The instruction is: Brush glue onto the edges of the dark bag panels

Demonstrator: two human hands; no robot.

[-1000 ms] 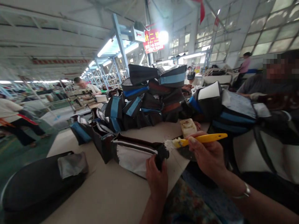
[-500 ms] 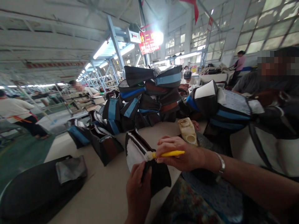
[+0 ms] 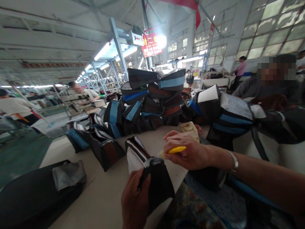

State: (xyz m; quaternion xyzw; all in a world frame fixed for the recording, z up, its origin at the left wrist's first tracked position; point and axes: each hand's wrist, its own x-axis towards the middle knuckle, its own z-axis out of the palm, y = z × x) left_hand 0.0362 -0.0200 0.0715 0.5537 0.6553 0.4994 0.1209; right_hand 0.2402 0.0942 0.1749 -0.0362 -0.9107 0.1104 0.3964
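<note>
My left hand (image 3: pixel 137 194) pinches the near edge of a black fabric piece (image 3: pixel 160 183) with a white lining, standing on the pale table (image 3: pixel 100 187). Whitish smears show along the piece's upper edge. My right hand (image 3: pixel 184 151) is closed around a yellow-handled brush (image 3: pixel 176 150), just right of that edge; its pale bristles are partly hidden by the fingers. Behind my right hand stands a cream plastic container (image 3: pixel 190 128), its lower part covered by the hand.
Black pieces with blue or brown bands are stacked (image 3: pixel 152 105) at the table's back. A long black item (image 3: pixel 35 194) with a grey cloth (image 3: pixel 69 175) lies at left. A person (image 3: pixel 274 79) sits at right, near more bags (image 3: pixel 233 119).
My right hand with the brush has moved off the fabric edge, slightly up and right. My left hand and the fabric piece have shifted a little left.
</note>
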